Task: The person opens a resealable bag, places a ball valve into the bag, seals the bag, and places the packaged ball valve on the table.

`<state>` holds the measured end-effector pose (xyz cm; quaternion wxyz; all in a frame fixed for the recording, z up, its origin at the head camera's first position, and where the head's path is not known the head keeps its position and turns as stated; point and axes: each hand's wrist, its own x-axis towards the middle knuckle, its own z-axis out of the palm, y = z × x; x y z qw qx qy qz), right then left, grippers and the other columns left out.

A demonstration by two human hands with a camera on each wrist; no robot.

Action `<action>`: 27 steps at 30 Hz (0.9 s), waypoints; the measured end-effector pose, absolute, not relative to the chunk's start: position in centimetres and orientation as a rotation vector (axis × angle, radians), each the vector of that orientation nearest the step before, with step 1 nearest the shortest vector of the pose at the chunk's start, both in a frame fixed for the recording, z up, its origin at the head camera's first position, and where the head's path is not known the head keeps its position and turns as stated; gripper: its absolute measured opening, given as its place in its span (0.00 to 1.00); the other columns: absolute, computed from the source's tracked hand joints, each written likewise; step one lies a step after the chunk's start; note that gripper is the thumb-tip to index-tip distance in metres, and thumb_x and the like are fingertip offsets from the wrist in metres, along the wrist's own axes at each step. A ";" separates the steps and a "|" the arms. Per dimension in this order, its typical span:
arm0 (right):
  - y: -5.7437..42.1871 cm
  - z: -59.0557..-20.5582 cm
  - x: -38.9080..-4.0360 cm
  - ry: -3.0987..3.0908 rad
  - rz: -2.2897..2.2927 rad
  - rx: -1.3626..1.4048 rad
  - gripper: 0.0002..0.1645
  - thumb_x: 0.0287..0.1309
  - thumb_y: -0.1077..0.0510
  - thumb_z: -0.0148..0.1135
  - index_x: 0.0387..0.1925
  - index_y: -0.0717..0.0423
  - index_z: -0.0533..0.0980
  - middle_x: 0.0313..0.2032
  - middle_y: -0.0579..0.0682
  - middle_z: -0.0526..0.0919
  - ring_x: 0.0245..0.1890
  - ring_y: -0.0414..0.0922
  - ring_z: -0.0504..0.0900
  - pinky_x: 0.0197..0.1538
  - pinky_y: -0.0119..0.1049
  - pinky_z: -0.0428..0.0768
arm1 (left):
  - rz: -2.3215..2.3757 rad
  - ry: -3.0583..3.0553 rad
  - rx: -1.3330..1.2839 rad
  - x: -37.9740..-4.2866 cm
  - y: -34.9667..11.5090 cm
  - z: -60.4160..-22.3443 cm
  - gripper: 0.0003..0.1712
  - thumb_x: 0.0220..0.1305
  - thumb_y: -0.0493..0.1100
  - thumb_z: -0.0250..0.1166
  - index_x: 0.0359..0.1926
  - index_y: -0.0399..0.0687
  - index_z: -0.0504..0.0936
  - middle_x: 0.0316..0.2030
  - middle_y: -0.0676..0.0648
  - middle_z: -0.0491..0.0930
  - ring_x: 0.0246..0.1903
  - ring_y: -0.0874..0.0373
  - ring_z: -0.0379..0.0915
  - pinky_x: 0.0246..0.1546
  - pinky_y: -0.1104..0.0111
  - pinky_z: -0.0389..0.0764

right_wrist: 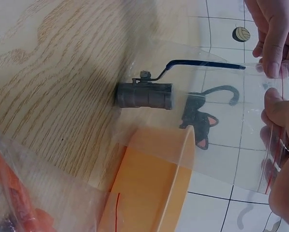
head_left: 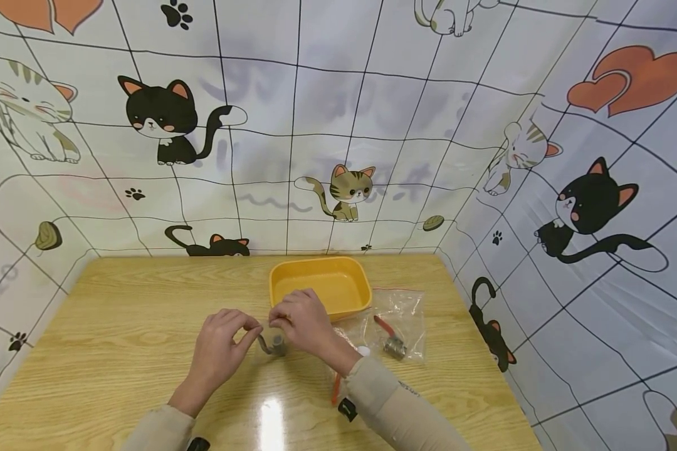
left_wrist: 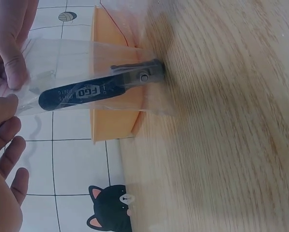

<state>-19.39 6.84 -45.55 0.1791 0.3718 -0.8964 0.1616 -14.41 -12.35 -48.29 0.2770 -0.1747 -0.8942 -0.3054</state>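
Between my hands hangs a clear zip bag (right_wrist: 217, 159) with a red line along its top edge. Inside it is a grey metal ball valve (right_wrist: 146, 95) with a dark blue lever handle (left_wrist: 83, 93) bearing white print. The bag's lower end reaches the wooden tabletop. My left hand (head_left: 220, 344) pinches one side of the bag's top between thumb and forefinger. On the other side, my right hand (head_left: 304, 321) pinches the same top edge. Whether the bag's mouth is sealed, I cannot tell.
Behind the hands stands a yellow plastic tray (head_left: 321, 282). To its right lies another clear bag holding a metal valve with a red handle (head_left: 385, 326). Under my right forearm, more red-handled contents (head_left: 336, 388) and a white round piece (head_left: 363, 351) show partly. A cat-printed sheet (head_left: 271, 156) surrounds the table.
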 end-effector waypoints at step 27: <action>6.8 -45.2 -19.1 -2.613 0.445 1.078 0.08 0.61 0.42 0.61 0.33 0.37 0.82 0.34 0.31 0.86 0.41 0.34 0.80 0.56 0.35 0.73 | -0.807 -2.441 -0.482 -14.4 -11.7 -48.4 0.07 0.53 0.43 0.74 0.31 0.56 0.83 0.27 0.59 0.80 0.33 0.60 0.76 0.38 0.59 0.74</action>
